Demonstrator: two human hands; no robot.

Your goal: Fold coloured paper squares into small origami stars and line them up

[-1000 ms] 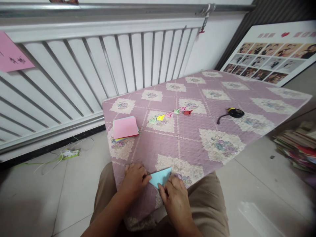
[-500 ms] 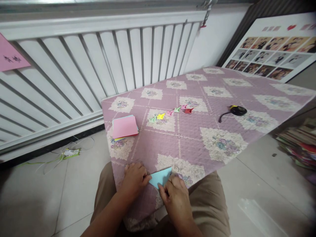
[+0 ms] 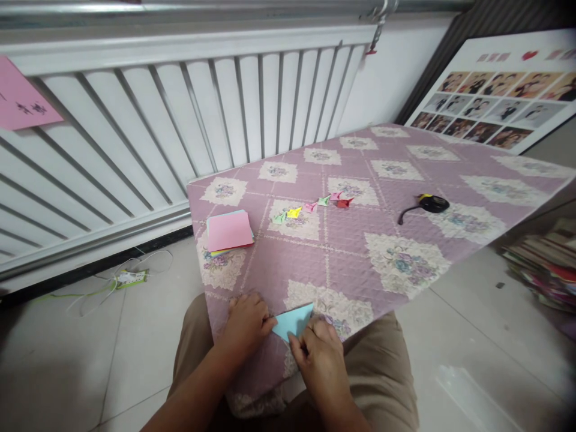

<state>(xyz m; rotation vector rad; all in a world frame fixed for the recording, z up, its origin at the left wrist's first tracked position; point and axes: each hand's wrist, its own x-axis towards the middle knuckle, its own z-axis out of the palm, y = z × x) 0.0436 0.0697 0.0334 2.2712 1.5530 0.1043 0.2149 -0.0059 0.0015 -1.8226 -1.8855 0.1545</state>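
Note:
A light-blue sheet of paper (image 3: 291,321), folded into a triangle, lies on the tablecloth near the table's front corner. My left hand (image 3: 248,319) rests at its left tip, fingers curled, with the thumb touching the paper. Over the right side of the triangle sits my right hand (image 3: 318,348), its fingers bent and closed on the lower right edge. Part of that edge is hidden under the fingers. Farther off lies a row of small folded paper figures, among them a yellow one (image 3: 294,213) and a red one (image 3: 344,203).
A stack of coloured paper (image 3: 230,231), pink on top, lies at the table's left. A black and yellow object with a short tail (image 3: 432,203) rests to the right. Behind the table runs a white radiator (image 3: 225,108); a photo board (image 3: 490,102) leans at the far right.
The view has shifted very slightly. Both hands and the blue paper stay almost exactly where they were.

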